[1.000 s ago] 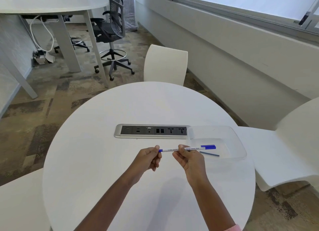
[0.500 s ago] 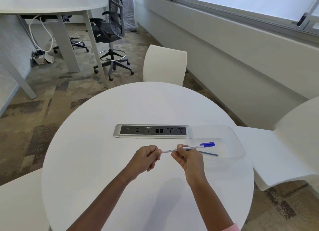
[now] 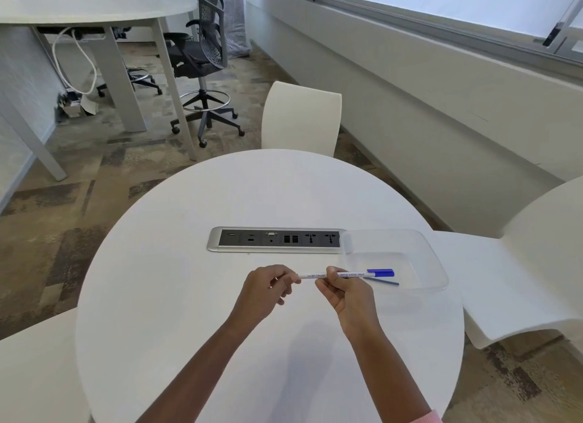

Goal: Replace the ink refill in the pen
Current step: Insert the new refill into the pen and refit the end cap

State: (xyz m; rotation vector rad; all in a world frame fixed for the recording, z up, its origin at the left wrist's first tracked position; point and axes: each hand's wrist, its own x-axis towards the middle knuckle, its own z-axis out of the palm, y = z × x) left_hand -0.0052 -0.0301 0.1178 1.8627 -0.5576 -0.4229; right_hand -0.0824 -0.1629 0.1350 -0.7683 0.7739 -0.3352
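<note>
The pen [image 3: 315,275] hangs level above the round table [image 3: 189,296], long axis left to right: the left hand [image 3: 268,285] pinches its tip end, the right hand [image 3: 347,291] pinches mid-barrel, and the blue cap [image 3: 380,272] juts out over the clear tray [image 3: 435,264] where a thin refill [image 3: 383,282] lies. 1 second ago a blue nose showed beside the left fingers [image 3: 291,278]; now they cover it.

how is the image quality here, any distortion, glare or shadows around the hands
Head view: wide-angle lens bows the window sill and the table edge; soft daylight, no hard glare; only faint shadows under the left hand and right hand; pen print too small to read; clear tray nearly vanishes against the white top.
</note>
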